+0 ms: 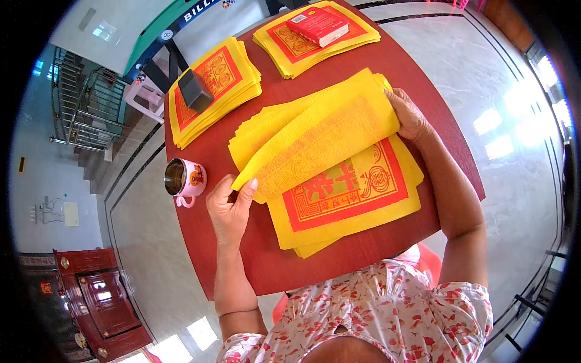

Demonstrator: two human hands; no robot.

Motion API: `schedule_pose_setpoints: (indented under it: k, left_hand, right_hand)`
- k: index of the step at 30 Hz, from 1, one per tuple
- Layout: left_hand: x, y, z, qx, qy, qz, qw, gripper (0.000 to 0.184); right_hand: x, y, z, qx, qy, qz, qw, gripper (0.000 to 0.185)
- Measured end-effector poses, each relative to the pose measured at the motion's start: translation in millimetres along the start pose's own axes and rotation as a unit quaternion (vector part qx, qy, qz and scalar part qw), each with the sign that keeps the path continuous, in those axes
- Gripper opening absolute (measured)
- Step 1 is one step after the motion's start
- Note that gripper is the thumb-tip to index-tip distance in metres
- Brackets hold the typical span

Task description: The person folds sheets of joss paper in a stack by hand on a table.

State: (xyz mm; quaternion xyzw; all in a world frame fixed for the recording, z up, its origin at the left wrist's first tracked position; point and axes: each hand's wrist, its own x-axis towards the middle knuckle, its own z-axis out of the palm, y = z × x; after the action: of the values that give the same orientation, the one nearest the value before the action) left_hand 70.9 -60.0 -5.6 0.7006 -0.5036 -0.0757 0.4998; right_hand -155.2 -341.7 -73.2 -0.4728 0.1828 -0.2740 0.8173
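A yellow paper sheet [321, 139] is lifted and curled over, its plain back showing faint print. My left hand [231, 206] pinches its lower left corner between thumb and fingers. At the sheet's upper right corner, my right hand [408, 115] is closed on the edge, its fingertips partly hidden. Beneath lies a stack of yellow papers [351, 219], the top one printed with a red frame and gold characters. More yellow layers fan out behind the raised sheet.
The red table [242, 266] bears a pink mug [192, 178] at its left edge. Farther back, one paper stack [245, 85] holds a dark box [195, 91], another [275, 45] a red book [318, 25]. A white plastic stool [145, 97] stands beyond the left edge.
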Motion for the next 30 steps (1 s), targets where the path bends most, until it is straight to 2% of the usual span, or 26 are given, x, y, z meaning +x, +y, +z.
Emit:
schedule_pose_setpoints:
  k: [3,6,8,9,11,14,17,20,21,23,24,26,30]
  left_hand:
    - [-1.3,-2.1,5.9,-0.008,0.032,-0.025,0.999,0.02]
    - [-2.5,-3.0,11.3,-0.032,0.054,-0.035,0.997,0.021]
    - [-2.6,-4.1,12.3,-0.032,0.056,-0.036,0.997,0.022]
    - [-2.7,-4.3,12.5,-0.031,0.059,-0.037,0.997,0.023]
    - [-2.7,-2.4,10.4,-0.015,0.08,-0.027,0.996,0.025]
    - [-3.4,1.7,5.9,0.0,0.116,-0.015,0.993,0.029]
    - [-6.3,2.7,0.2,0.015,0.13,-0.026,0.991,0.031]
    - [-6.1,18.0,-0.8,-0.005,-0.091,0.064,0.994,0.018]
    - [-6.6,20.6,1.9,-0.006,-0.09,0.064,0.994,0.018]
    - [-9.1,25.4,11.2,-0.001,-0.259,0.126,0.958,0.019]
    - [-11.1,25.9,14.4,-0.002,-0.258,0.125,0.958,0.019]
    - [-15.3,26.4,18.9,-0.003,-0.35,0.141,0.926,0.025]
    - [-16.3,31.7,21.6,0.053,-0.403,0.148,0.902,0.032]
  right_hand:
    - [-5.1,-8.9,15.8,-0.004,0.053,0.039,0.998,0.041]
    - [-9.3,-10.1,24.8,0.074,0.057,-0.005,0.996,0.051]
    - [-9.2,-6.8,15.9,-0.001,-0.01,-0.026,1.0,0.05]
    - [-9.8,-8.9,18.5,-0.001,-0.01,-0.027,1.0,0.05]
    - [-11.6,-16.7,27.1,-0.051,0.022,0.021,0.998,0.043]
    - [-13.2,-23.5,31.8,-0.026,0.029,0.058,0.998,0.033]
    - [-10.8,-21.0,30.2,-0.007,0.044,0.054,0.998,0.029]
    - [-9.9,-19.7,29.2,0.004,0.045,0.05,0.998,0.03]
    - [-10.0,-20.0,29.7,0.003,0.045,0.051,0.998,0.03]
    - [-10.5,-21.2,30.9,-0.003,0.044,0.049,0.998,0.03]
    - [-10.1,-20.9,30.3,-0.004,0.044,0.05,0.998,0.03]
    - [-9.4,-20.0,28.0,-0.005,0.042,0.053,0.998,0.03]
    - [-8.9,-19.1,25.3,0.001,0.039,0.054,0.998,0.03]
